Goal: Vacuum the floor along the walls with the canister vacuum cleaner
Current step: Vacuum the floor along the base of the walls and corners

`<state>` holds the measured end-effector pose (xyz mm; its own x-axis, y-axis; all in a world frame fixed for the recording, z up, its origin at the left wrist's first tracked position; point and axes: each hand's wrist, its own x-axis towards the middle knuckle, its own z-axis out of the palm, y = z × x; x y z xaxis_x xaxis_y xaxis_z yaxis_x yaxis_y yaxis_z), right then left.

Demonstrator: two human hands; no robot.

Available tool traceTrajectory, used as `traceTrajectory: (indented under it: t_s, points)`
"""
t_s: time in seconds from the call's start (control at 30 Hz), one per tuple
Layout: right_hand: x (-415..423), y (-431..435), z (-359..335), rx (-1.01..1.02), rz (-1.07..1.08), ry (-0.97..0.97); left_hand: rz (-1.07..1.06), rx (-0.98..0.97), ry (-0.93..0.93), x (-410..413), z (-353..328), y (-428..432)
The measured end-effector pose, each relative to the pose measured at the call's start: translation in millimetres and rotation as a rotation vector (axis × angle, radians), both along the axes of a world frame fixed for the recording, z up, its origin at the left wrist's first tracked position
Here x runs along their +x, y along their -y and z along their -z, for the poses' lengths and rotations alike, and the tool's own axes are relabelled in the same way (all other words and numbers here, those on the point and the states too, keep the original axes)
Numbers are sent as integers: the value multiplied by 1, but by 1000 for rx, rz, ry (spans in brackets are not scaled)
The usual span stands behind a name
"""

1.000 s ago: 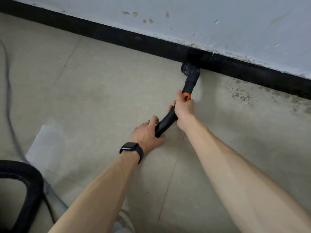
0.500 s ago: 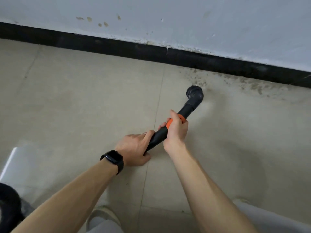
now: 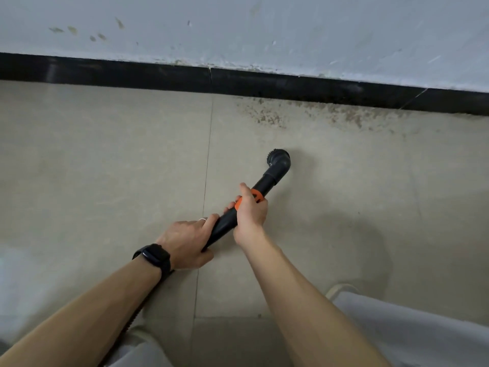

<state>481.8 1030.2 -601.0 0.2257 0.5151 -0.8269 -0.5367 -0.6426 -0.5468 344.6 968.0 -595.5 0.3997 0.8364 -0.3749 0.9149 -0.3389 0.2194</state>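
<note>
The black plastic vacuum wand (image 3: 266, 182) with an orange collar slants across the frame's centre, its elbow brush nozzle (image 3: 278, 162) over the beige tiled floor (image 3: 105, 168) below a gritty patch (image 3: 270, 119), right hand (image 3: 250, 213) wrapped round the collar, left hand (image 3: 185, 242) gripping its lower end.
</note>
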Motion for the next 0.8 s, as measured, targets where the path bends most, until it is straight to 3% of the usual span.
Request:
traceTrajectory:
  t_s: [0.27, 0.8]
  points:
    - [3, -33, 8, 62, -161, 9, -119, -29, 23, 16, 4, -15]
    - [-17, -71, 21, 98, -265, 24, -286, 16, 18, 11, 16, -36]
